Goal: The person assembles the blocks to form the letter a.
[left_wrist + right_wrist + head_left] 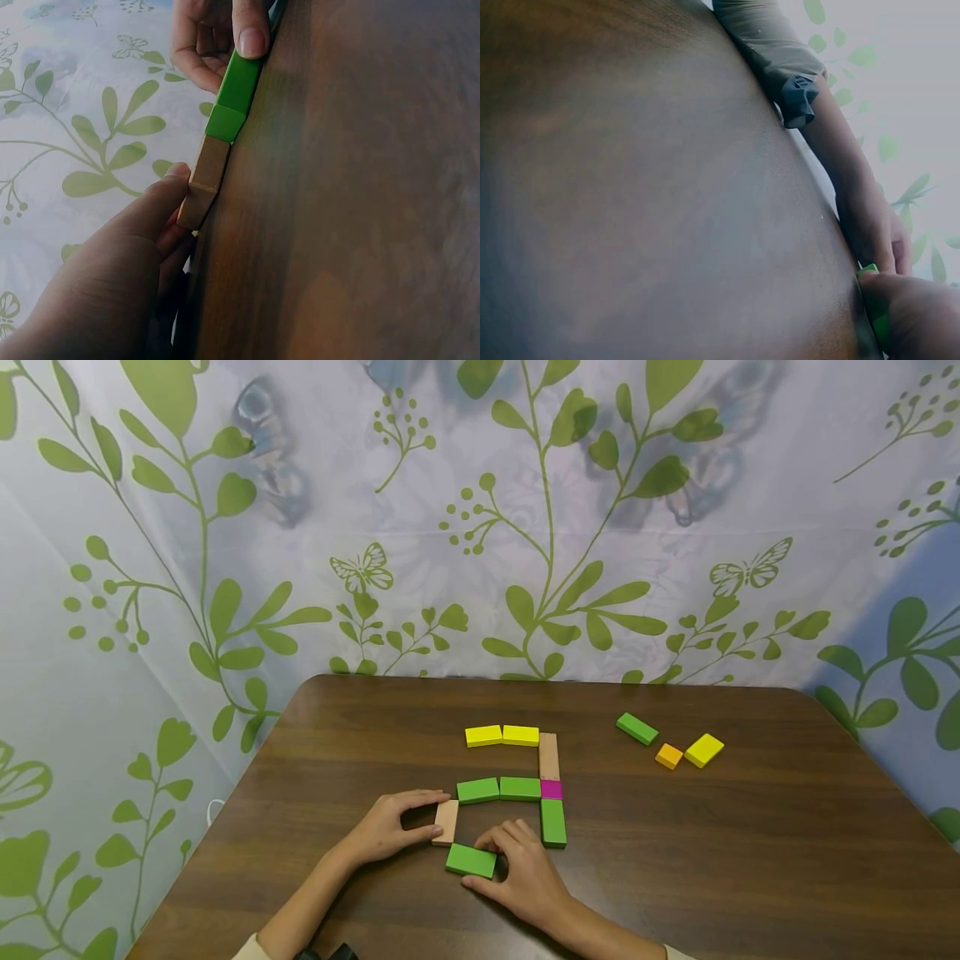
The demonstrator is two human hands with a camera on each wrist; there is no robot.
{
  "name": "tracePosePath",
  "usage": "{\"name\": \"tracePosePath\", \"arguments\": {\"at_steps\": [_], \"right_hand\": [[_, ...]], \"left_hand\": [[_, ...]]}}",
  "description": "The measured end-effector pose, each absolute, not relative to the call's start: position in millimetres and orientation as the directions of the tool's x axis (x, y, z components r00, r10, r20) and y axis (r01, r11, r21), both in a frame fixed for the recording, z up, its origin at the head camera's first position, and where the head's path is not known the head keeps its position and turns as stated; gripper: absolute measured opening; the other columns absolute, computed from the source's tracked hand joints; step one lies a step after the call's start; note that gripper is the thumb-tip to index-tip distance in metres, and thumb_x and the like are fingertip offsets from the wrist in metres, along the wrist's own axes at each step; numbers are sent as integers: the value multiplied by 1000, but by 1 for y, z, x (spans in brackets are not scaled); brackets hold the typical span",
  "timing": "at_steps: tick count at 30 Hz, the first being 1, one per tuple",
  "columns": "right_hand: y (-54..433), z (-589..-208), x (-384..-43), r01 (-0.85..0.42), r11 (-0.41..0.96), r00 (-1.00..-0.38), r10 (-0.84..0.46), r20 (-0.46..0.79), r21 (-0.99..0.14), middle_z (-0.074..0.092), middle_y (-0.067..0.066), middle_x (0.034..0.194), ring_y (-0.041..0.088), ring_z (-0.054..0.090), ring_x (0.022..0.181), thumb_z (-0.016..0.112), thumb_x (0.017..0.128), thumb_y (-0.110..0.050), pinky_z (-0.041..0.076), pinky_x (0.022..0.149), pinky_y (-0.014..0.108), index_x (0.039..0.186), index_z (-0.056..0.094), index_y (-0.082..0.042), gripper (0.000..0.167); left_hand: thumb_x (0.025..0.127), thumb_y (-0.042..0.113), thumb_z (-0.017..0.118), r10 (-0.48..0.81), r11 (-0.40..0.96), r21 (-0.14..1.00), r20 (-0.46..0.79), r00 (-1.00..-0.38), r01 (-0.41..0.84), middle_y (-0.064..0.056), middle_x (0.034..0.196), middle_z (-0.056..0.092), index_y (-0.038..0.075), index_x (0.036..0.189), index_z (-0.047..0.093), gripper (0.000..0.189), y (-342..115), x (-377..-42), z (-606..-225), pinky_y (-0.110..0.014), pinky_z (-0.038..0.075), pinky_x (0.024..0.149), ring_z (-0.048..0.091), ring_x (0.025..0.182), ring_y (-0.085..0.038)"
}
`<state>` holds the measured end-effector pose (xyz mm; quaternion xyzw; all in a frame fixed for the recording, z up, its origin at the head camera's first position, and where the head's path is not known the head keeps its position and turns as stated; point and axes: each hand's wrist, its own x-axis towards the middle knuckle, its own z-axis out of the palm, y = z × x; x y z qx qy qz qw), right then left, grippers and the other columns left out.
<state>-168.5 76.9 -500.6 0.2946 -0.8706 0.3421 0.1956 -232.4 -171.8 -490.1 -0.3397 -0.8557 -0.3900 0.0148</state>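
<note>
My left hand (384,828) pinches a plain wooden block (446,822) lying on the table, the thumb at its near end and a finger at its far end. In the left wrist view, the thumb presses that wooden block (202,180). Just nearer to me, my right hand (527,875) grips a green block (471,860) by its right part, thumb in front and fingers behind. The left wrist view has this green block (236,94) end close against the wooden one. In the right wrist view, the hand hides most of the green block (881,328).
Two yellow blocks (483,737), a wooden block (549,756), a magenta block (551,790) and several green blocks (520,789) form connected lines on the brown table (712,860). At the right lie a loose green block (637,728), an orange block (669,756) and a yellow block (704,750).
</note>
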Motion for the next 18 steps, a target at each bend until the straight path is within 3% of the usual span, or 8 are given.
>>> {"name": "tracePosePath", "arguments": {"at_steps": [7, 18], "right_hand": [[76, -498, -167, -627, 608, -768, -378, 518, -487, 51, -16, 85, 1, 41, 77, 78, 66, -51, 41, 66, 19, 95, 61, -23, 44], [77, -501, -169, -665, 583, -732, -383, 564, -467, 52, -16, 85, 1, 40, 77, 82, 67, -38, 38, 65, 17, 90, 65, -20, 34]], "left_hand": [[85, 41, 65, 564, 470, 665, 280, -777, 581, 8, 124, 57, 20, 126, 59, 47, -172, -232, -488, -41, 41, 95, 50, 117, -13], [85, 41, 64, 566, 464, 662, 289, -772, 588, 6, 125, 56, 20, 126, 59, 47, -172, -232, -489, -41, 42, 95, 50, 117, -14]]}}
